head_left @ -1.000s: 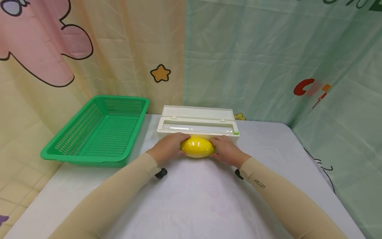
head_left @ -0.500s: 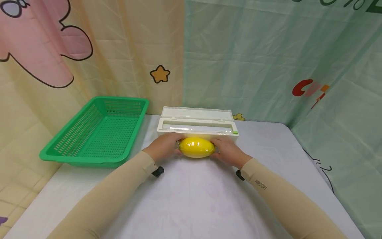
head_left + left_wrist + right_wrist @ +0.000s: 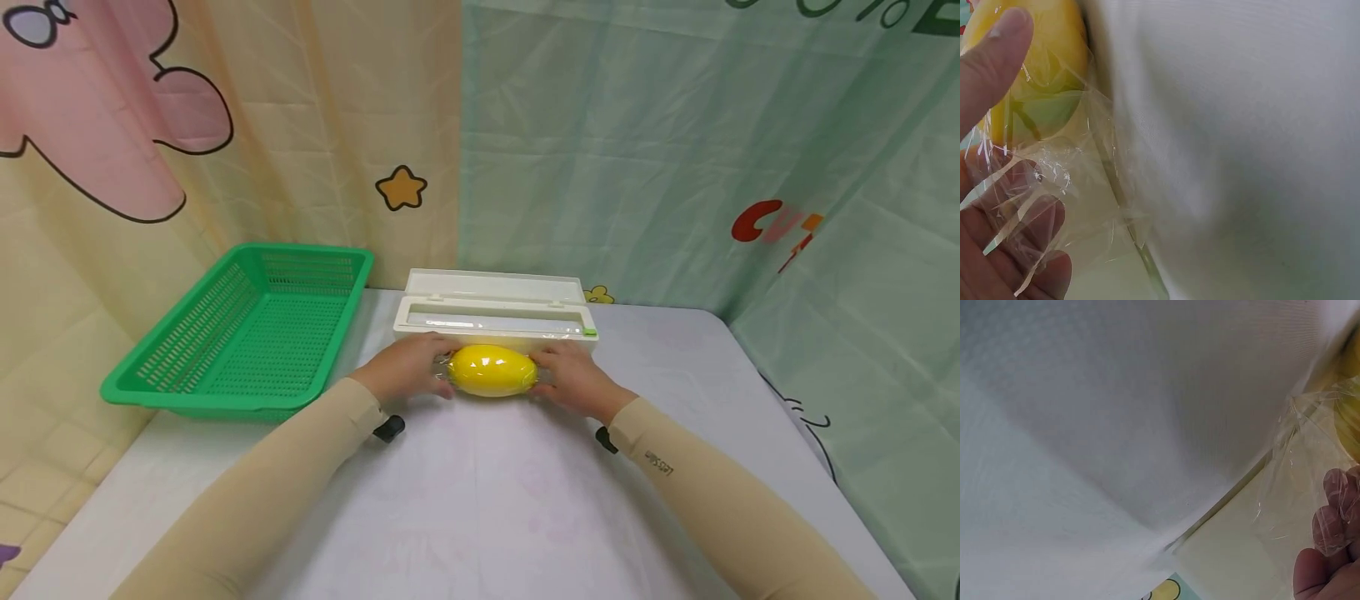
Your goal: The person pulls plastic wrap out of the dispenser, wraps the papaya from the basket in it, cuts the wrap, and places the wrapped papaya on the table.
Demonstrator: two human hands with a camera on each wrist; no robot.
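A glossy yellow oval fruit [image 3: 492,371], wrapped in clear cling film, lies crosswise in front of a long white cling film dispenser [image 3: 495,321] with its lid raised. In the left wrist view the fruit has a greenish end, and loose film [image 3: 1066,169] trails from it. My left hand [image 3: 408,367] holds the film at the left end, thumb overlapping the fruit in its wrist view, curled fingers lower down against the film. At the right end my right hand [image 3: 577,379] has curled fingertips on the loose film [image 3: 1285,481]; its thumb is out of its wrist view.
A green perforated plastic basket [image 3: 273,333] stands at the left of the white-covered table [image 3: 480,517]. Printed curtains [image 3: 600,150] hang close behind the table and along its sides. A small green piece [image 3: 590,332] sits at the dispenser's right end.
My left hand has slid slightly left from the fruit, uncovering more crumpled film at that end. The right hand has shifted little, and some film now shows there too. The basket and dispenser stay put.
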